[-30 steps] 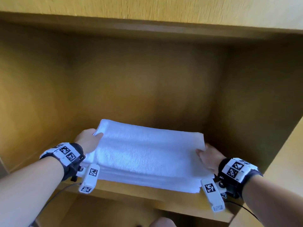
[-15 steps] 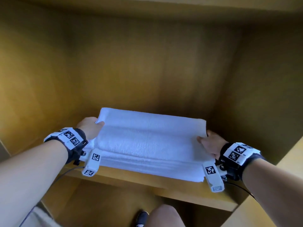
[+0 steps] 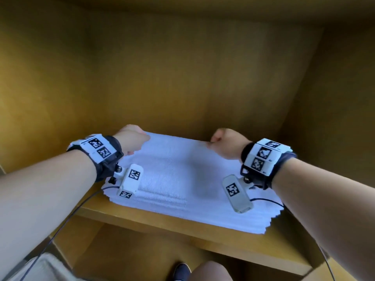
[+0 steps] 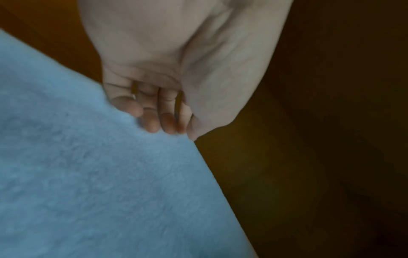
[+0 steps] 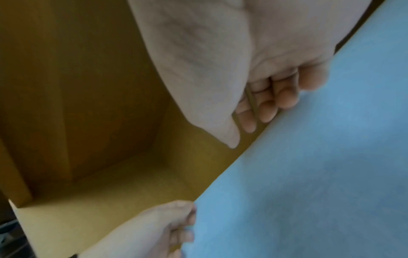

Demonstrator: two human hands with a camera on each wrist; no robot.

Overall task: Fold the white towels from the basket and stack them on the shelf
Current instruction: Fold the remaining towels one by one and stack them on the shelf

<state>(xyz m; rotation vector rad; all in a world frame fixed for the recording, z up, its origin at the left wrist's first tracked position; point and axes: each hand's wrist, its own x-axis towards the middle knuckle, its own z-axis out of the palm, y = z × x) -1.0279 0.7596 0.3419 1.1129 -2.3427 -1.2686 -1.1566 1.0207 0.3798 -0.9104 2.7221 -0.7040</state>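
My left hand (image 3: 130,141) has its fingers curled at the far left corner of the folded white towel (image 3: 178,175); the left wrist view shows the fingertips (image 4: 154,122) touching the towel's edge, but I cannot tell whether they pinch it. My right hand (image 3: 227,144) is curled the same way at the far right corner, its grip just as unclear. From both hands the towel spreads back toward me, at six o'clock. Its long axis runs from nine to three o'clock, on top of the stack on the shelf (image 3: 182,236). Both hands reach equally far, so I judge the next squaring move needs them together.
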